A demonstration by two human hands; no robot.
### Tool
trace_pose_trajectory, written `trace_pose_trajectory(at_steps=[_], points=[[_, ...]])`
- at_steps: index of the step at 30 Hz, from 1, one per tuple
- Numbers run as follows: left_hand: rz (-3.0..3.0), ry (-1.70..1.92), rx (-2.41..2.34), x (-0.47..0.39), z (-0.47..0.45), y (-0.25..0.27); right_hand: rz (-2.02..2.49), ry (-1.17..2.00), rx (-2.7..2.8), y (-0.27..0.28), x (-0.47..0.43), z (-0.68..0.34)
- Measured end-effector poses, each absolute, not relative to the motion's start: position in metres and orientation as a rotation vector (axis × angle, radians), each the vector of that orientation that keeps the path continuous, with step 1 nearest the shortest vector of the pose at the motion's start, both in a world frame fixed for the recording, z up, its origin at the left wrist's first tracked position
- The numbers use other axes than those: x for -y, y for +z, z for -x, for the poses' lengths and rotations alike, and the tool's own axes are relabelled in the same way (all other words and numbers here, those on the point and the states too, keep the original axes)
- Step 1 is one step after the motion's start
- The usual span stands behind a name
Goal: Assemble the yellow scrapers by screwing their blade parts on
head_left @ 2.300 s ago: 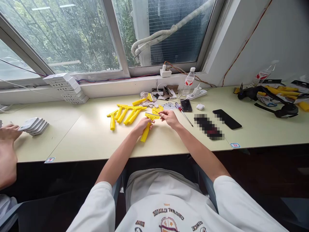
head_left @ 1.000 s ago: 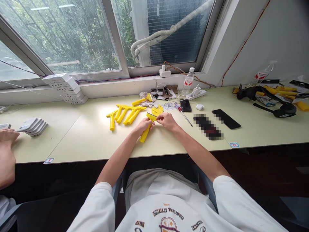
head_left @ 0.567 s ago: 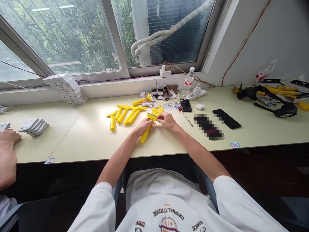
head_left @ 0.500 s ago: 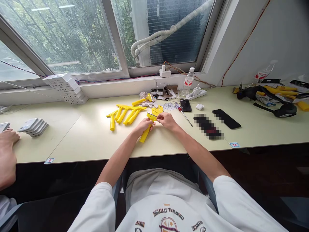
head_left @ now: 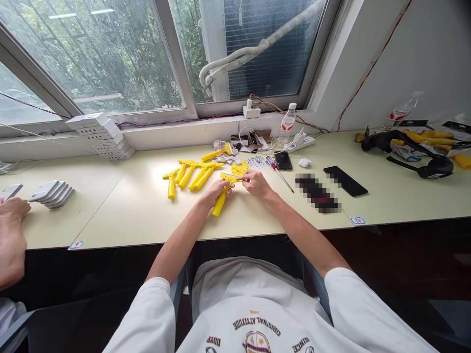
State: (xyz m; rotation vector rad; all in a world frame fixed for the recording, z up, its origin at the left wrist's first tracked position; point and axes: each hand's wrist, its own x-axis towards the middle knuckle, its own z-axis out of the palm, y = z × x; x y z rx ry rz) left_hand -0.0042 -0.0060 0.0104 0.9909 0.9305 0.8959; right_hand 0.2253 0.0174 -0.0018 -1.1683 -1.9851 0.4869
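My left hand (head_left: 217,190) is wrapped around the neck of a yellow scraper (head_left: 220,203), whose handle slants down toward the table's front edge. A thin strip runs along the top of its wide head. At the right end of that head, my right hand (head_left: 255,184) pinches with thumb and index finger; any small part between the fingertips is hidden. Just behind the head lie yellow flat pieces (head_left: 240,168). To the left, several yellow scraper handles (head_left: 195,174) rest in a row, and another scraper (head_left: 212,155) with a head lies farther back.
On the right lie a screwdriver (head_left: 280,174), a phone (head_left: 283,160), a white earbud case (head_left: 304,163) and a dark flat slab (head_left: 346,181). A water bottle (head_left: 287,125) stands behind. At left, another person's hand (head_left: 13,211) is near stacked grey devices (head_left: 52,193).
The scraper's head has turned more level and shifted slightly left in my left hand. My right fingers have stayed at its right end. The other person's hand barely moved.
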Motion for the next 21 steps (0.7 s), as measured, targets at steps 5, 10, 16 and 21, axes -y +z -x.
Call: trace_pose_trajectory(at_steps=[5,10,16,21], points=[[-0.887,0.923,-0.898,0.006,0.006,0.01,1.557,0.326,1.761,0.009,-0.029,-0.262],[-0.778,0.922,-0.889,0.007,0.005,0.014,2.066,0.144,1.642,0.009,-0.036,-0.308],[-0.703,0.903,-0.879,0.008,0.007,0.02,2.185,0.4,1.642,0.005,-0.044,-0.318],[-0.749,0.959,-0.908,0.008,0.007,0.02,1.59,0.815,1.331,0.018,-0.048,-0.312]])
